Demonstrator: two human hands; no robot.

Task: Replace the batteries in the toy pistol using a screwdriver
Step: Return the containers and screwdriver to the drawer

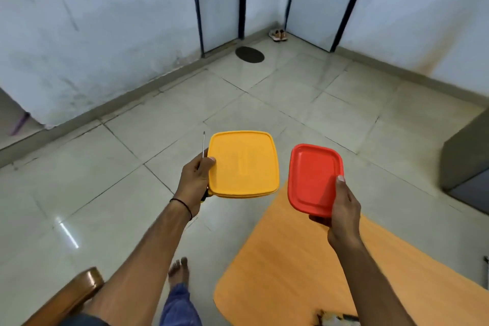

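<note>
My left hand [194,180] holds a square yellow lidded box [243,164] by its left edge, in the air above the floor. The same hand also grips a screwdriver [203,144], whose thin metal shaft sticks up past the thumb. My right hand [344,206] holds a smaller red lidded box [313,177] by its lower right corner, thumb on the lid, above the far corner of the orange table [304,259]. No toy pistol or batteries are visible.
The orange table fills the lower right, with a small blurred object [333,319] at its near edge. A wooden chair arm [71,296] is at lower left, my bare foot [180,271] on the tiled floor. A grey cabinet [468,167] stands right. Two doors, sandals [277,34] and a dark mat [249,54] lie far back.
</note>
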